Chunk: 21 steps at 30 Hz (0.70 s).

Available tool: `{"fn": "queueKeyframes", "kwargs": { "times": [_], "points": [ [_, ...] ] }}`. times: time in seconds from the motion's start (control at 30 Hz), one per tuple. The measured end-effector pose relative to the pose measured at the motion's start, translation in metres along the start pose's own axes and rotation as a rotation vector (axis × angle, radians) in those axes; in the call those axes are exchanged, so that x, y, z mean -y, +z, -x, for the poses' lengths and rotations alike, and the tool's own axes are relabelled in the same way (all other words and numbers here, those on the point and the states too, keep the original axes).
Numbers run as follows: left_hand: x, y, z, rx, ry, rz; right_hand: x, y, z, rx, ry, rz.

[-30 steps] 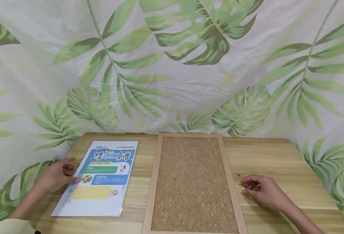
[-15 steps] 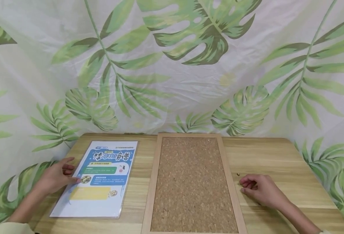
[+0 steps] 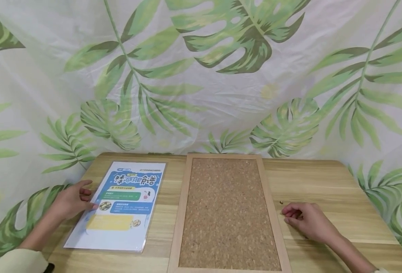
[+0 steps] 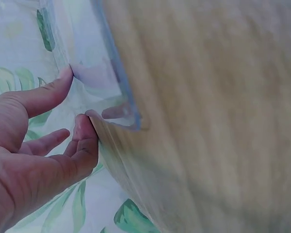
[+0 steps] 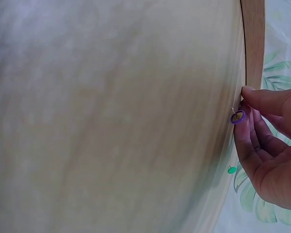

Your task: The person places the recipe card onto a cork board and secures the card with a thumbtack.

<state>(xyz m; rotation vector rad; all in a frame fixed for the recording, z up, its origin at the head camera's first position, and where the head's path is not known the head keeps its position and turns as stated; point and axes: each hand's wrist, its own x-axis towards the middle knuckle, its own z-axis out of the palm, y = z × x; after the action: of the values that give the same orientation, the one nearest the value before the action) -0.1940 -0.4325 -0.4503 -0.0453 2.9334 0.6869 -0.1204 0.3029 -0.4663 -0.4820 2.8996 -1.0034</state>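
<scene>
Head view: a printed sheet (image 3: 122, 206) with a glossy clear border lies flat on the left part of the wooden table (image 3: 323, 182). It bears a large title in Chinese characters above green, blue and yellow panels. The left hand (image 3: 71, 201) is at the sheet's left edge, thumb tip over the margin, remaining fingers beyond the edge. A cork board (image 3: 228, 212) in a pale wooden frame lies mid-table, apart from the sheet. The right hand (image 3: 308, 220) is just right of that frame, fingers curled and thumb close to the forefinger. A small shiny object (image 3: 281, 202) lies on the table just beyond its fingertips. A leaf-patterned cloth (image 3: 235, 110) hangs behind the table.

Left wrist view: the thumb tip touches the clear edge of the sheet near one corner. Another fingertip is at the table's edge, with a plain gap between it and the thumb; no closed grip is seen. Whether any finger is beneath the sheet cannot be told.

Right wrist view: thumb and forefinger tips nearly meet. A purple-rimmed pin (image 5: 237, 117) is right at the fingertips; whether it is gripped cannot be determined. A green pin (image 5: 232, 170) is near the curled fingers, close to the table's edge.
</scene>
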Motion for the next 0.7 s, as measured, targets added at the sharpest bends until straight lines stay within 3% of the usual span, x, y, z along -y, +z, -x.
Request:
{"fn": "queueKeyframes", "kwargs": {
  "times": [0.43, 0.7],
  "points": [
    [0.003, 0.001, 0.0, 0.0, -0.005, 0.086, -0.001, 0.0, 0.001, 0.002, -0.007, -0.01],
    [0.004, 0.006, 0.012, -0.03, 0.156, 0.218, -0.002, 0.0, 0.002, -0.012, -0.007, -0.007]
  ]
}}
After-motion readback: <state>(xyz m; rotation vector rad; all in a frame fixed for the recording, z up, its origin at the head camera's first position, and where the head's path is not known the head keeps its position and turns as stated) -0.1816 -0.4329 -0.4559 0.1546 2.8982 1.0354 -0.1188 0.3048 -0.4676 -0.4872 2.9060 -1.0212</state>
